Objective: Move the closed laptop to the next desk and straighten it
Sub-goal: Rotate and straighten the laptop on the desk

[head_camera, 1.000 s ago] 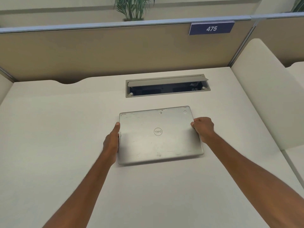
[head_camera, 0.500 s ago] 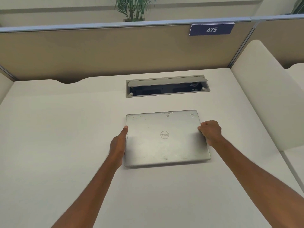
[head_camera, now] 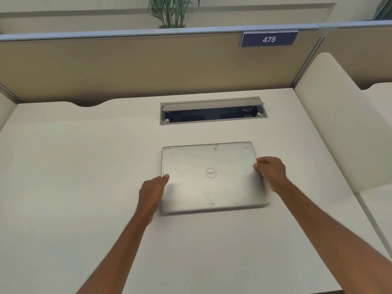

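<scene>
A closed silver laptop (head_camera: pixel 213 177) with a round logo on its scuffed lid lies flat on the white desk (head_camera: pixel 74 177), a little right of centre. Its edges run almost parallel to the desk's back edge. My left hand (head_camera: pixel 151 193) rests against the laptop's left edge, thumb tip on the lid. My right hand (head_camera: pixel 271 171) grips the right edge, fingers curled around it.
An open cable hatch (head_camera: pixel 213 110) with a raised grey flap sits in the desk just behind the laptop. A tan partition (head_camera: pixel 127 66) with a blue "475" sign (head_camera: pixel 269 39) closes the back. A white side divider (head_camera: pixel 339 124) stands on the right, another desk beyond it.
The laptop has slid slightly to the right across the desk, held between both hands, and its edges have turned a little squarer. My left hand has shifted lower along the left edge.
</scene>
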Tool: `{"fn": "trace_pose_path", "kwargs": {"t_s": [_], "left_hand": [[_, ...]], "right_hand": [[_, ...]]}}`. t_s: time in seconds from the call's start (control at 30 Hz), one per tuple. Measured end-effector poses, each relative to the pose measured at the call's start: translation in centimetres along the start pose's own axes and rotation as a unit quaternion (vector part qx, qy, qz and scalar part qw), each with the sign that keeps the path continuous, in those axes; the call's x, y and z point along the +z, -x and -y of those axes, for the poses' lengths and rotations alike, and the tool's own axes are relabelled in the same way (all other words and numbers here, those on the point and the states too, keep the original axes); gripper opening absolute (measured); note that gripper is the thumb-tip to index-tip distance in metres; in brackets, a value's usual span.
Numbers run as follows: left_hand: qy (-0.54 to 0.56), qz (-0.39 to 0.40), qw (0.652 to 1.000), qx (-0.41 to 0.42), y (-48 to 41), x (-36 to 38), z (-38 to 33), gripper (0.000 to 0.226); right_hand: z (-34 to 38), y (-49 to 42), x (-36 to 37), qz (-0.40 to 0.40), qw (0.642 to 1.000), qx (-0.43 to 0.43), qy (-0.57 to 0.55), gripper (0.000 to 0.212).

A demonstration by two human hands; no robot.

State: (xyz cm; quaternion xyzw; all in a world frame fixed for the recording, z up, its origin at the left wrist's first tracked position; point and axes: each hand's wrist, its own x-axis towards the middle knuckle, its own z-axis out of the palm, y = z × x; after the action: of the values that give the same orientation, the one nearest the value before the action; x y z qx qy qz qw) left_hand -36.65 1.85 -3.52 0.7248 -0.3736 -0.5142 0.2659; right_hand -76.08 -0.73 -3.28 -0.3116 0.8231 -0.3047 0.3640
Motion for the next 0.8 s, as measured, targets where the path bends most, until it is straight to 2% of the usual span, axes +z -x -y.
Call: {"fn": "trace_pose_path", "kwargs": {"t_s": [0.07, 0.17, 0.2, 0.3, 0.37, 0.43, 0.53, 0.8], "left_hand": [[-0.05, 0.014, 0.997, 0.057, 1.3, -0.4, 1.5, 0.057], [-0.114, 0.024, 0.987, 0.11, 2.5, -0.7, 3.9, 0.029], [-0.131, 0.029, 0.984, 0.115, 2.8, -0.8, 4.3, 0.035], [-0.157, 0.039, 0.979, 0.121, 2.9, -0.7, 5.6, 0.093], [-0.159, 0.03, 0.977, 0.138, 2.9, -0.3, 6.3, 0.106], [-0.158, 0.015, 0.977, 0.146, 2.9, 0.1, 6.7, 0.107], [-0.145, 0.001, 0.977, 0.153, 2.8, 0.5, 7.3, 0.105], [-0.108, 0.002, 0.979, 0.173, 2.9, 0.5, 7.9, 0.104]], "right_hand": [[-1.3, 1.2, -0.5, 0.028, 0.999, -0.031, -0.012, 0.024], [-3.5, 3.2, -1.5, 0.11, 0.988, -0.105, 0.026, 0.044], [-4.4, 3.6, -1.9, 0.141, 0.981, -0.129, 0.044, 0.055], [-7.1, 4.4, -2.8, 0.183, 0.96, -0.171, 0.124, 0.107], [-8.4, 4.9, -3.0, 0.178, 0.952, -0.18, 0.174, 0.133], [-9.2, 4.9, -2.8, 0.169, 0.949, -0.193, 0.181, 0.136], [-9.3, 4.7, -2.6, 0.153, 0.956, -0.197, 0.154, 0.128], [-9.6, 4.5, -2.3, 0.145, 0.961, -0.196, 0.132, 0.122]]}}
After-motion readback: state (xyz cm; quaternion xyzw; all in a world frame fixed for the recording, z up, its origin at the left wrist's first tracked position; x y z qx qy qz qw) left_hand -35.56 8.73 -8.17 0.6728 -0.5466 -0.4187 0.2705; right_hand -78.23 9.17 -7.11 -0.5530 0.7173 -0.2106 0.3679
